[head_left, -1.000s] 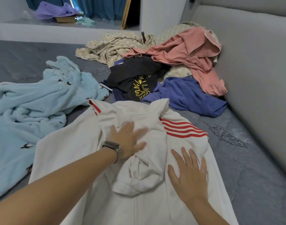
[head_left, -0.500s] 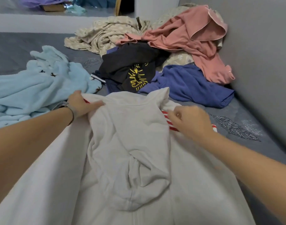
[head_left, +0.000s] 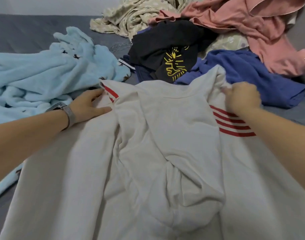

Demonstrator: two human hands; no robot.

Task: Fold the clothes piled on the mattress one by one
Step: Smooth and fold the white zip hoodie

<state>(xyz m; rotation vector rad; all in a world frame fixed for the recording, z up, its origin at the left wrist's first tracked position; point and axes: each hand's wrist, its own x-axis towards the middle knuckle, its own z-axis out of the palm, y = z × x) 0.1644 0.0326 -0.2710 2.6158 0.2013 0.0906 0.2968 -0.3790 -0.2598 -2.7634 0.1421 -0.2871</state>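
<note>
At the hoodie [head_left: 165,144] shoulders — left hand [head_left: 89,104] flat, right hand [head_left: 241,97] pinching fabric.

Soft, even indoor light, faint shadows, slight motion blur, wide-angle edge stretch.

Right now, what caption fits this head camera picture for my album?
Left hand flat and right hand pinching the shoulders of a white hoodie on the mattress.
</note>
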